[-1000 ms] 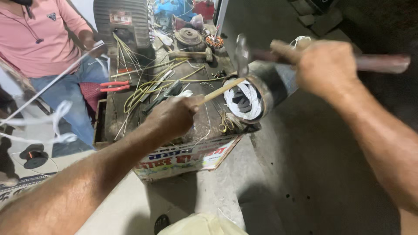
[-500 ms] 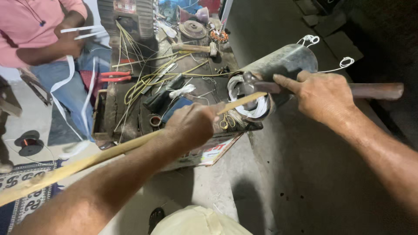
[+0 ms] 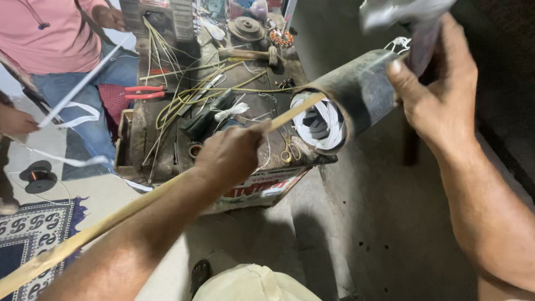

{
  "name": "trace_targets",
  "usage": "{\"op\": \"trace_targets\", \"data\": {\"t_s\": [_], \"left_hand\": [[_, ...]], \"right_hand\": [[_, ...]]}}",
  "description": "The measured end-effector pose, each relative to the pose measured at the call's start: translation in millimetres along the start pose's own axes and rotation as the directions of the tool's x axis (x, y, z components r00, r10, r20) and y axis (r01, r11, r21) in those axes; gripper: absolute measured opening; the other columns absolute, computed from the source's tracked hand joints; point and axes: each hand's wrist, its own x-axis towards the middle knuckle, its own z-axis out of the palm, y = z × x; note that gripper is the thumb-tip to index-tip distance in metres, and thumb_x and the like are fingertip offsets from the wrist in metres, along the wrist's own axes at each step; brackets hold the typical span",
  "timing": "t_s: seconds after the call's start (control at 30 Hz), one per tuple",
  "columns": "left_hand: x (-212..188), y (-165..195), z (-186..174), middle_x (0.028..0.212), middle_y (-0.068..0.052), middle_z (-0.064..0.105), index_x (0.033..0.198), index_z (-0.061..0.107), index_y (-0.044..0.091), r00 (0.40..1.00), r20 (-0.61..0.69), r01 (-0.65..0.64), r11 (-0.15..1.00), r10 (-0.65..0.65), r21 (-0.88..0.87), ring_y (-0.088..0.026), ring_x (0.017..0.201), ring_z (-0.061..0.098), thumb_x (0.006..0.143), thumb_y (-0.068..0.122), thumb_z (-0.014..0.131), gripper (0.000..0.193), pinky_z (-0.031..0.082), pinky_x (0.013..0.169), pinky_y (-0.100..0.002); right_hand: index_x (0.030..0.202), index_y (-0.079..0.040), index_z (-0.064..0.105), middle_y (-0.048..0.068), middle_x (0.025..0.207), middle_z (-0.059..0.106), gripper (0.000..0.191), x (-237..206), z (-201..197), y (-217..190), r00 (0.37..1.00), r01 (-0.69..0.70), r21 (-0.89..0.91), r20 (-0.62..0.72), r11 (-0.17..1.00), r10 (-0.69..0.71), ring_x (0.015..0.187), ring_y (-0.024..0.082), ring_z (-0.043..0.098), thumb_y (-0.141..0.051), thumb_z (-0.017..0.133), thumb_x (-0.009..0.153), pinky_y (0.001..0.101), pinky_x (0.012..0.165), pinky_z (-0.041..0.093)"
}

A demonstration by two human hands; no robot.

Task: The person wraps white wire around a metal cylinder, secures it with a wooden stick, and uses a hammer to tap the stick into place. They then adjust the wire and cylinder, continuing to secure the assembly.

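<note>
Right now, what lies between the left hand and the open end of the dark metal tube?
In the head view, only the long wooden stick spans that gap: the left hand grips it, and its tip reaches the white-lined mouth of the tube.

Both forearms are bare to the elbow, with no sleeves, watch or rings on the hands: left hand (image 3: 231, 156), right hand (image 3: 440, 100). Pale beige trousers cover the knee (image 3: 251, 284).

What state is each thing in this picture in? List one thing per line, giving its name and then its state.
left hand: closed around the long wooden stick.
long wooden stick: tip pushed into the cylinder's mouth.
dark metal cylinder: lying tilted, open end showing white strips inside.
right hand: raised, gripping a hammer.
hammer: lifted above the cylinder.
red-handled pliers: lying on the bench.
</note>
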Motion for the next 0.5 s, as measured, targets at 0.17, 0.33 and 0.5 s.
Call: {"op": "trace_targets", "data": {"t_s": [0.17, 0.33, 0.5], "left_hand": [[-1, 17, -4, 0.084, -0.019, 0.075, 0.147, 0.05, 0.013, 0.998, 0.054, -0.036, 0.998, 0.039, -0.05, -0.031, 0.065, 0.076, 0.091, 0.003, 0.053, 0.058, 0.06, 0.062, -0.046], [2, 17, -5, 0.087, -0.024, 0.072, 0.151, 0.046, 0.015, 0.997, 0.046, -0.061, 0.996, 0.058, 0.068, -0.035, 0.071, 0.075, 0.085, 0.002, 0.059, 0.068, 0.059, 0.064, -0.048], [2, 15, 4, 0.091, -0.024, 0.072, 0.15, 0.047, 0.012, 0.995, 0.006, -0.1, 0.992, 0.1, 0.072, -0.037, 0.074, 0.074, 0.083, 0.003, 0.059, 0.069, 0.058, 0.064, -0.049]], "right_hand": [[0.154, -0.008, 0.055, 0.021, 0.135, 0.068, 0.07, 11, 2, 5, 0.955, 0.187, -0.338, 0.282, 0.922, -0.09, 0.118, 0.03, 0.07, -0.006, 0.083, 0.09, 0.0378, 0.1, 0.057], [0.156, -0.006, 0.05, 0.017, 0.146, 0.063, 0.061, 17, 2, 15, 0.976, 0.207, -0.159, 0.096, 0.965, -0.193, 0.136, 0.026, 0.064, -0.004, 0.079, 0.102, 0.0398, 0.117, 0.049], [0.143, -0.013, 0.063, 0.017, 0.134, 0.069, 0.056, 9, 25, 14, 0.959, 0.138, -0.459, 0.284, 0.877, -0.002, 0.123, 0.031, 0.067, -0.01, 0.081, 0.09, 0.043, 0.102, 0.054]]}}
